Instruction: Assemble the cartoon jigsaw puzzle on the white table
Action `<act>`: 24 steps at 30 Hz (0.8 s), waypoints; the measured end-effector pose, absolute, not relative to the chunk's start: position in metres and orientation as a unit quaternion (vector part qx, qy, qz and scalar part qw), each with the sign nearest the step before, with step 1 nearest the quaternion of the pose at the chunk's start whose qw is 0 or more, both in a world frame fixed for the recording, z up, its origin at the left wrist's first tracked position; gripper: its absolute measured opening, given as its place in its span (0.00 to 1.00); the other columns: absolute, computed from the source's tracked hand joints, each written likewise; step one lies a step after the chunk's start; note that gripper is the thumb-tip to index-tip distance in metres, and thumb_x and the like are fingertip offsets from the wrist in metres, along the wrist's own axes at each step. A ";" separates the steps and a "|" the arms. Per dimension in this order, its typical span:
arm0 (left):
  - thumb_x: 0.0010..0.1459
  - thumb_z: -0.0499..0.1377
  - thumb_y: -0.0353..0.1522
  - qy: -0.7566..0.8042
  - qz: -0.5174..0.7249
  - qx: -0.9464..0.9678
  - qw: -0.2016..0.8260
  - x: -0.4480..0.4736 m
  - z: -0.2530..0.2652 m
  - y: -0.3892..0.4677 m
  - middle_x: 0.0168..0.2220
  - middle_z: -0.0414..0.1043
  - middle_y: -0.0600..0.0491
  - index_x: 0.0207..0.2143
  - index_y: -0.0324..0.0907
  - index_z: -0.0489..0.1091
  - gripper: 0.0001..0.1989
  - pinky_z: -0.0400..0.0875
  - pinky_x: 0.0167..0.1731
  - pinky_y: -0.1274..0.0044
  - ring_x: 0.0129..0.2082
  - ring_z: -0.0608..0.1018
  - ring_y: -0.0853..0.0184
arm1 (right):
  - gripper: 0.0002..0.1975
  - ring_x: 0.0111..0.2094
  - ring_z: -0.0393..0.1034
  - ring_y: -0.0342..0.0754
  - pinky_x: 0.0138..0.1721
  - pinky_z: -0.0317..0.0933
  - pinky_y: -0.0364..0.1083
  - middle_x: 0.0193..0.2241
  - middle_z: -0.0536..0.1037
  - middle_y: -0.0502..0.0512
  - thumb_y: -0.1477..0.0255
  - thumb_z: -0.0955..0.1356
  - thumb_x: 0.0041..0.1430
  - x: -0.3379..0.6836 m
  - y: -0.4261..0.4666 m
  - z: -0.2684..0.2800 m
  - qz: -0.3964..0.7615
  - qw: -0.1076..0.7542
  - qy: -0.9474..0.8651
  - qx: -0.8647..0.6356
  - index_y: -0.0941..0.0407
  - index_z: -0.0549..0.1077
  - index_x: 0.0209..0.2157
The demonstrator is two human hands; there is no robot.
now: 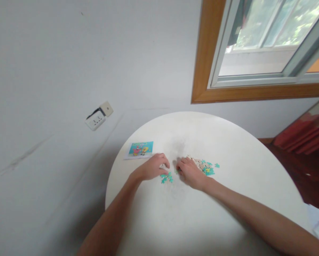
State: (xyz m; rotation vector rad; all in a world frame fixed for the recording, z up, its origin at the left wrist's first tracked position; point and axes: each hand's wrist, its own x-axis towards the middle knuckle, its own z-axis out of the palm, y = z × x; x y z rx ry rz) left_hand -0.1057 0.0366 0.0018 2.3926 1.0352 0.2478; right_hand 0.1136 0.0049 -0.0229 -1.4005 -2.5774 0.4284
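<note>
My left hand rests on the table, thumb and forefinger curved with a gap between them, over some pale puzzle pieces. Just below its fingertips lies a small cluster of turquoise puzzle pieces. To the right, my right hand has its fingers curled together at the tabletop, with a bit of greenish puzzle piece showing at their tips. Partly hidden behind that hand is a pile of loose puzzle pieces, some turquoise and yellow, others with pale backs up.
A picture sheet with cartoon figures lies at the left of the round white table. One turquoise piece sits apart, right of the pile. Behind are a wall with a socket and a wood-framed window.
</note>
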 end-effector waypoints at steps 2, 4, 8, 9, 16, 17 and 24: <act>0.49 0.66 0.27 0.397 0.047 0.875 0.274 -0.110 0.007 0.033 0.39 0.70 0.52 0.36 0.41 0.74 0.10 0.64 0.46 0.74 0.43 0.72 0.62 | 0.08 0.45 0.62 0.52 0.46 0.54 0.47 0.42 0.71 0.59 0.80 0.64 0.59 0.114 0.003 -0.024 0.146 0.095 -0.869 -0.462 0.58 0.72 0.39; 0.47 0.66 0.26 0.408 0.017 0.868 0.281 -0.110 0.009 0.030 0.38 0.70 0.52 0.35 0.40 0.73 0.11 0.64 0.43 0.75 0.41 0.72 0.63 | 0.08 0.45 0.62 0.51 0.46 0.54 0.47 0.44 0.71 0.60 0.81 0.63 0.59 0.114 0.001 -0.025 0.140 0.098 -0.873 -0.456 0.58 0.71 0.39; 0.48 0.61 0.23 0.420 0.009 0.865 0.276 -0.105 0.009 0.024 0.35 0.71 0.53 0.29 0.40 0.70 0.06 0.63 0.39 0.76 0.37 0.72 0.65 | 0.10 0.42 0.63 0.51 0.44 0.53 0.48 0.39 0.72 0.58 0.84 0.62 0.59 0.114 -0.001 -0.025 0.127 0.105 -0.880 -0.446 0.58 0.70 0.38; 0.48 0.59 0.22 0.425 0.008 0.863 0.274 -0.104 0.009 0.024 0.33 0.71 0.54 0.28 0.40 0.69 0.05 0.63 0.38 0.77 0.36 0.72 0.65 | 0.10 0.41 0.63 0.51 0.44 0.53 0.48 0.38 0.73 0.57 0.84 0.62 0.59 0.115 -0.001 -0.025 0.128 0.114 -0.879 -0.444 0.58 0.70 0.39; 0.48 0.56 0.22 0.444 0.005 0.848 0.288 -0.107 0.008 0.023 0.28 0.69 0.56 0.29 0.41 0.69 0.07 0.61 0.30 0.78 0.29 0.70 0.67 | 0.13 0.43 0.63 0.50 0.45 0.53 0.48 0.41 0.73 0.57 0.82 0.61 0.63 0.119 0.000 -0.023 0.134 0.171 -0.866 -0.450 0.56 0.72 0.43; 0.49 0.56 0.23 0.432 0.006 0.855 0.285 -0.106 0.009 0.022 0.28 0.69 0.56 0.28 0.40 0.69 0.06 0.61 0.31 0.78 0.30 0.70 0.67 | 0.11 0.43 0.63 0.51 0.44 0.54 0.48 0.40 0.73 0.57 0.80 0.61 0.64 0.119 -0.002 -0.022 0.130 0.175 -0.864 -0.454 0.56 0.73 0.41; 0.59 0.54 0.27 0.381 0.097 0.884 0.251 -0.096 0.015 0.025 0.32 0.69 0.54 0.30 0.41 0.69 0.06 0.64 0.37 0.77 0.35 0.71 0.67 | 0.09 0.45 0.61 0.52 0.45 0.55 0.49 0.42 0.73 0.58 0.76 0.62 0.66 0.117 -0.007 -0.017 0.114 0.208 -0.847 -0.475 0.55 0.74 0.39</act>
